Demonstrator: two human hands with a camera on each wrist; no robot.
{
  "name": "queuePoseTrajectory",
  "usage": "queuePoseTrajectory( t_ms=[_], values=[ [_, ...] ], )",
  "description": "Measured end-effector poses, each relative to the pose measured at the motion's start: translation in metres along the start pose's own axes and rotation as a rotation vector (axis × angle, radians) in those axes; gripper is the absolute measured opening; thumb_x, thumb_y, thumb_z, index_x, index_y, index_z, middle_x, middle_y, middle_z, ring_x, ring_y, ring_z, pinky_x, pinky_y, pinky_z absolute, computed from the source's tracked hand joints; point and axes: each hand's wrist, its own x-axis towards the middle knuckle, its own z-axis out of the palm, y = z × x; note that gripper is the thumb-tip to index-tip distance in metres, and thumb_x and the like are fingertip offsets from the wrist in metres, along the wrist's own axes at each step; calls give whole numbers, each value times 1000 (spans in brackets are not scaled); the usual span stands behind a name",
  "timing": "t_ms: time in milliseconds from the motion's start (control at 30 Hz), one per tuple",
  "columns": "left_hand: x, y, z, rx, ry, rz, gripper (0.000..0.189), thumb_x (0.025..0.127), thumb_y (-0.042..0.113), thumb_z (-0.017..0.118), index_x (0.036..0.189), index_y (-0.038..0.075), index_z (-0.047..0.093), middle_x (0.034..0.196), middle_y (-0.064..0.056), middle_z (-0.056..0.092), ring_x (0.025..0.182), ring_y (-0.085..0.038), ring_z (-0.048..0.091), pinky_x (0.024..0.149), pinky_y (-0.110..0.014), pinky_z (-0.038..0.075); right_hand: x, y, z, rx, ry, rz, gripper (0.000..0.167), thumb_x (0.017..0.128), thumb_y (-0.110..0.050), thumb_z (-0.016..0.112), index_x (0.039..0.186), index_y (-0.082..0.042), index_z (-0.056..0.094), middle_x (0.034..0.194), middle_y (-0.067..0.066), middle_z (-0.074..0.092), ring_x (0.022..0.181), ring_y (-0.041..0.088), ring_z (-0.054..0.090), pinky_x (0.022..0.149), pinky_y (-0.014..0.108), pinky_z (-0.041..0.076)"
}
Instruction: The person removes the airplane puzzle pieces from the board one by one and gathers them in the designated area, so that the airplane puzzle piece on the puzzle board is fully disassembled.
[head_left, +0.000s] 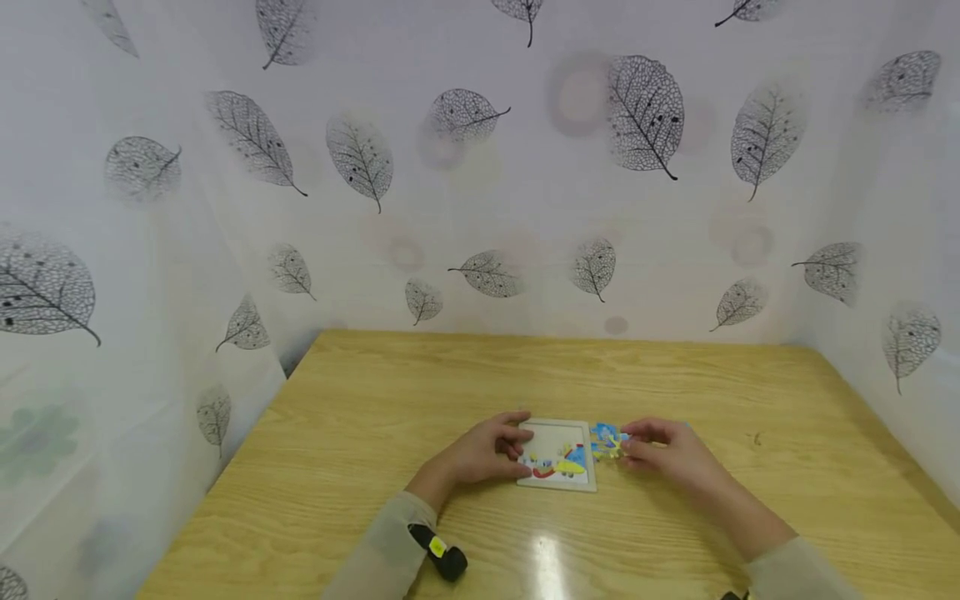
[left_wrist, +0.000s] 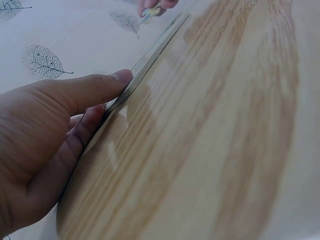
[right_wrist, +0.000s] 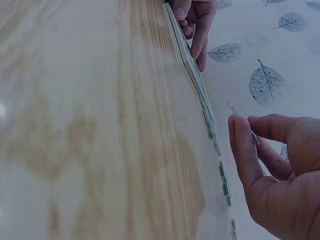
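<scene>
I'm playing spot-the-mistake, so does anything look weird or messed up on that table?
Nothing looks spilled or broken. Only a small dark mark on the table, to the right of the right hand, stands out against the lighter wood; it's too small to tell what it is.

Right fingers (right_wrist: 243,150), thin piece (right_wrist: 256,139) pinched — edge-on, wooden tabletop (right_wrist: 85,120)

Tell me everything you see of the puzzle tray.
The puzzle tray is thin and squarish, with a pale, wood-like rim. It lies flat on the table. A red, yellow and blue picture covers its near part; most of its far part is bare and whitish. The left hand holds its left side, and loose pieces lie close by its right side.
</scene>
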Motion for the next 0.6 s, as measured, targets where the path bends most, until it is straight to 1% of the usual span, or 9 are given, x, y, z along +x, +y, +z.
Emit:
queuePoseTrajectory(
  t_ms=[167, 367, 467, 600],
  values=[
    [0, 0, -1, 3, -5, 0, 54, 84, 20, 82, 134, 7, 64, 156, 5, 40, 96, -3, 58, 86, -17, 49, -4, 4, -7, 4, 44, 20, 41, 95, -5, 65, 126, 17, 53, 111, 18, 62, 90, 16, 71, 83, 28, 58],
    [-1, 0, -3, -2, -10, -10, 54, 84, 19, 82, 133, 8, 64, 157, 5, 39, 96, -3, 59, 86, -17, 49, -8, 6, -13, 3, 63, 63, 40, 95, -4, 64, 125, 19, 50, 107, 14, 64, 90, 15, 70, 84, 27, 58],
    [-2, 0, -2, -9, -10, -14, 53, 84, 19, 82, 133, 9, 64, 156, 4, 40, 96, -3, 59, 87, -17, 49, -9, 6, -14, -1, 87, 89, 39, 94, -5, 65, 124, 17, 52, 105, 11, 64, 89, 14, 70, 82, 27, 59],
    [-1, -1, -1, -17, -4, -10, 51, 84, 20, 82, 131, 9, 66, 157, 4, 40, 96, -4, 59, 87, -18, 49, -9, 6, -15, -31, 89, 93, 37, 93, -4, 67, 120, 17, 53, 102, 12, 66, 87, 15, 70, 80, 28, 59]
  ],
)
